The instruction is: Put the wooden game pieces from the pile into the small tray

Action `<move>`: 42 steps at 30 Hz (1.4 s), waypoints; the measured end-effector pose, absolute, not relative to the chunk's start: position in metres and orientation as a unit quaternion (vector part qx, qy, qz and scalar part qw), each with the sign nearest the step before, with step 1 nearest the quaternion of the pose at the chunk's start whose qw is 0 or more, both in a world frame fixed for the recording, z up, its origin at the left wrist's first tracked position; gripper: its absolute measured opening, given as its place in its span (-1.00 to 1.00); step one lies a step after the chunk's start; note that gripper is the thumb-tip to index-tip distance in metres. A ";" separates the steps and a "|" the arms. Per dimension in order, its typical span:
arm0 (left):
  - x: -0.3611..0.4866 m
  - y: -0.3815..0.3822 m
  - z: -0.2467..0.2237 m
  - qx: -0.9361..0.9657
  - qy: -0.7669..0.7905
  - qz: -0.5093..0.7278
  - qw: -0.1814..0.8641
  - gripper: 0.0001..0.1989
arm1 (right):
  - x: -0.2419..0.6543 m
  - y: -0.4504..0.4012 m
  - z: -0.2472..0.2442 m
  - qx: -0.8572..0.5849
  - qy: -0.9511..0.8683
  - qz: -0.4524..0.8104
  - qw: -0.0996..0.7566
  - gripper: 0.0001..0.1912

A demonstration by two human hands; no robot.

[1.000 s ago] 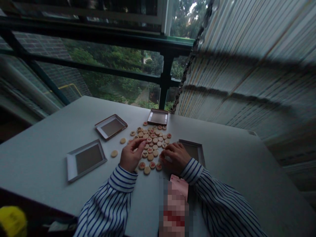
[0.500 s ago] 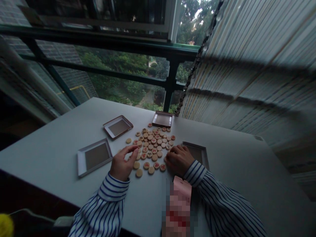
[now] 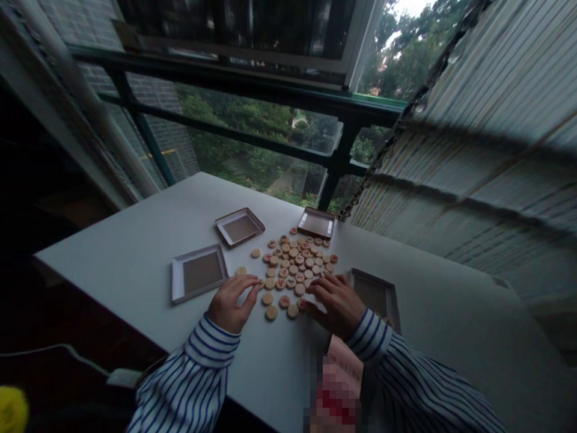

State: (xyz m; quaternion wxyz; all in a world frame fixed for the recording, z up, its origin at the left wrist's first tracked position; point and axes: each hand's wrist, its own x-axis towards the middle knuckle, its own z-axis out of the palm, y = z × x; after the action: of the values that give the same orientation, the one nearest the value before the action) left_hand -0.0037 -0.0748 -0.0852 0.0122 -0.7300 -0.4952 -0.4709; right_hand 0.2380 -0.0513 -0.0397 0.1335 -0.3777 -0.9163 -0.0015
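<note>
Round wooden Chinese chess pieces (image 3: 293,270), some with red or dark characters facing up, lie in a loose heap on the white table (image 3: 148,210). At the heap's left edge, the thumb and index finger of my left hand (image 3: 229,304) are pinched on one Chinese chess piece (image 3: 261,283) with a dark mark. My right hand (image 3: 338,304) is over the heap's right edge, its thumb apart from the fingers. Close to that thumb is a red-marked piece (image 3: 302,304). What lies under the right palm is hidden.
Shallow open trays surround the heap: one left (image 3: 177,287), one back left (image 3: 219,224), one at the back (image 3: 303,231), one right (image 3: 393,300), partly behind my right hand. A pink object (image 3: 345,361), partly blurred out, lies near my right wrist. Windows stand behind the table.
The camera view has shifted, moving the table scene rightward. My right thumb and fingers have spread apart from a more curled pose. A marked piece now shows between my left fingertips.
</note>
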 end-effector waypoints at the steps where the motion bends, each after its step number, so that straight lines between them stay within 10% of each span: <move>1: -0.003 -0.075 -0.087 -0.730 -0.492 -0.475 0.019 -0.87 | 0.232 -0.055 -0.038 -0.374 -0.919 -0.003 0.129 -0.81; 28: -0.001 -0.079 -0.095 -0.720 -0.493 -0.489 -0.010 -0.84 | 0.175 -0.065 -0.070 -0.293 -0.947 -0.049 0.120 -0.90; 42: -0.001 -0.085 -0.094 -0.737 -0.453 -0.498 -0.057 -0.76 | 0.183 -0.060 -0.055 -0.356 -0.851 0.265 0.279 -0.84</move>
State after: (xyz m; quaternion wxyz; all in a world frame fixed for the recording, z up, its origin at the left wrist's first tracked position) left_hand -0.0008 -0.0847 -0.0944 -0.0573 -0.7375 -0.4531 -0.4976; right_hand 0.1828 -0.0600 -0.0551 0.2793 -0.3565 -0.8513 0.2648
